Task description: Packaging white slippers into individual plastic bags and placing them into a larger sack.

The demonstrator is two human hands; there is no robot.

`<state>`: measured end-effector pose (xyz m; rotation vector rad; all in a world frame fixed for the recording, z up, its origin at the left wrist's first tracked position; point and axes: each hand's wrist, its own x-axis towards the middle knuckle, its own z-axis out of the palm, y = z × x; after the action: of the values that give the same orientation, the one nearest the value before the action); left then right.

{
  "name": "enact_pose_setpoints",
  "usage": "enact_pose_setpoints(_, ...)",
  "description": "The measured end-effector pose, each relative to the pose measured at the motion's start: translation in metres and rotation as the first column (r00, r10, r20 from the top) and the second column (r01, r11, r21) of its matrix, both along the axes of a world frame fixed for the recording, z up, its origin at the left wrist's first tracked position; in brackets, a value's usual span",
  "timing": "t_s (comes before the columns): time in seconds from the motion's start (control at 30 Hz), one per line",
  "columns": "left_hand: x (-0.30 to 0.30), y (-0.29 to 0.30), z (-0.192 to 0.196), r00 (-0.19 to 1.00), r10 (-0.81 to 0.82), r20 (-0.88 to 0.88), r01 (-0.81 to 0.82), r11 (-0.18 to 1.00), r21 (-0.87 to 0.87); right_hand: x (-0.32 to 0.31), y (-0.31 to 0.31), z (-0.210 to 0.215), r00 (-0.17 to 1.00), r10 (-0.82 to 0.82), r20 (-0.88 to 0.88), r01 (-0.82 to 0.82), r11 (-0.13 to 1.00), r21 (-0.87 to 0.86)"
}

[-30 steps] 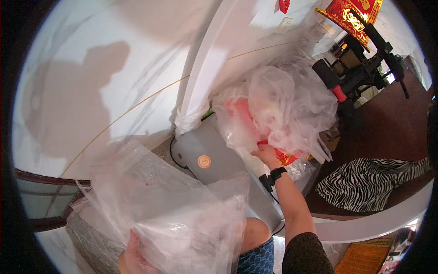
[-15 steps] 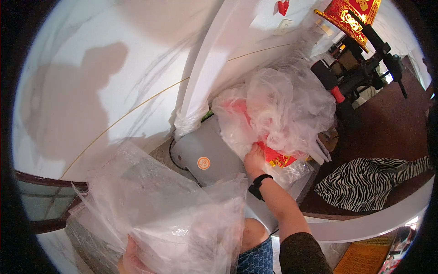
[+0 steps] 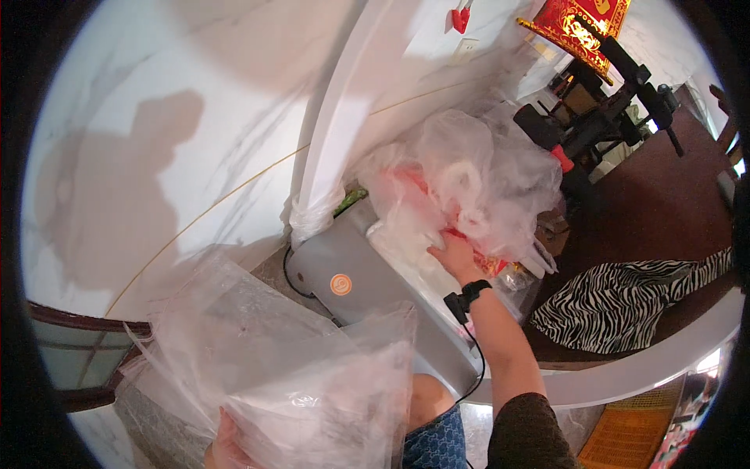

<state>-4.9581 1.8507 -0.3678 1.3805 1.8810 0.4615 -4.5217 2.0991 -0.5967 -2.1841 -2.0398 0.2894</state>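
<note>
At the lower left, my left hand (image 3: 228, 444) grips a large clear plastic sheet or bag (image 3: 273, 367) by its lower part, thumb showing in front. It spreads up and across toward the grey box (image 3: 344, 250). My right hand (image 3: 457, 256) rests at the lower edge of a heap of crumpled clear plastic bags (image 3: 484, 180) on and beside the box. Its thumb is apart from the fingers, whose tips are partly hidden by plastic. White plastic bags (image 3: 406, 242) lie beneath it, and a red-and-gold packet (image 3: 491, 267) shows behind the wrist.
A white curved post (image 3: 344, 109) rises behind the box against the marbled wall. To the right, a zebra-striped cloth (image 3: 605, 305) lies on a dark brown surface (image 3: 617, 227). Black jointed equipment (image 3: 594, 133) stands beyond the heap. A dark cable (image 3: 478, 356) hangs by my right forearm.
My right hand has shifted slightly right and its thumb now stands out from the fingers. More white plastic shows on the box. The left hand keeps its hold on the clear plastic.
</note>
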Motion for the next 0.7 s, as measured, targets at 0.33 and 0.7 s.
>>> enact_pose_setpoints(0.33, -0.008, -0.011, 0.000, 0.997, -0.042, -0.066, 0.043, 0.999, 0.011, 0.002, -0.018, 0.033, 0.997, -0.031, 0.072, 0.028, 0.998, 0.051)
enact_pose_setpoints(0.7, -0.011, -0.013, -0.027, 0.725, 0.078, 0.684, -0.179, 0.981, 0.079, 0.026, -0.078, 0.119, 0.993, -0.072, 0.094, 0.054, 0.983, 0.175)
